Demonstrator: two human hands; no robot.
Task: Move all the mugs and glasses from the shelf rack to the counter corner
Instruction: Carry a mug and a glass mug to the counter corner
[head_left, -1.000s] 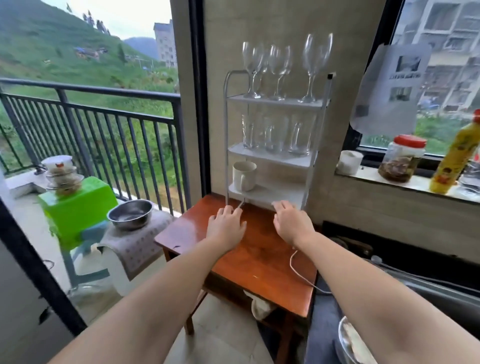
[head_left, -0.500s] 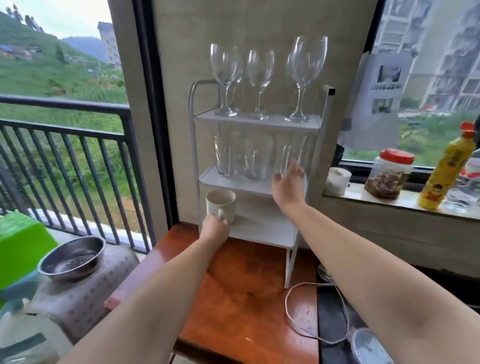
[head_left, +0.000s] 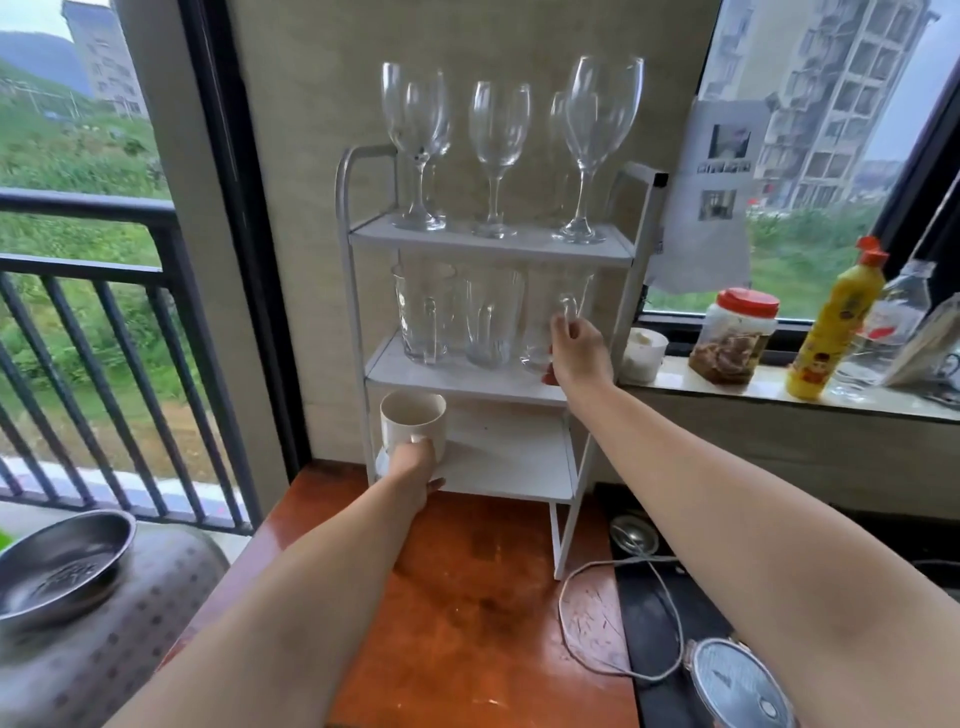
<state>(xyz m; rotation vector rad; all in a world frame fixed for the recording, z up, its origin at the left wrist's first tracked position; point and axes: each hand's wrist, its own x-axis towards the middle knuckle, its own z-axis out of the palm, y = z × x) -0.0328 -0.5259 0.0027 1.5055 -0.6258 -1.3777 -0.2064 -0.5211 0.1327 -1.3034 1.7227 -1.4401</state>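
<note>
A white three-tier shelf rack (head_left: 358, 291) stands on a red-brown wooden table (head_left: 467, 597). Several wine glasses (head_left: 498, 135) stand on its top tier. The middle tier holds three clear glass mugs; the left one (head_left: 423, 312) and the middle one (head_left: 491, 317) stand free. My right hand (head_left: 576, 353) is closed around the handle of the right glass mug (head_left: 563, 312). On the bottom tier sits a cream ceramic mug (head_left: 413, 421), and my left hand (head_left: 413, 465) grips it at its handle.
A window sill at the right carries a small white cup (head_left: 644, 353), a red-lidded jar (head_left: 737, 338), a yellow bottle (head_left: 836, 327) and a clear bottle (head_left: 893, 322). A white cable (head_left: 613, 623) loops on the table. A steel bowl (head_left: 57, 566) sits lower left, near the balcony railing.
The view has come closer to the rack. My right hand rose from the table to the right glass mug's handle. My left hand reached the cream mug and closed on it.
</note>
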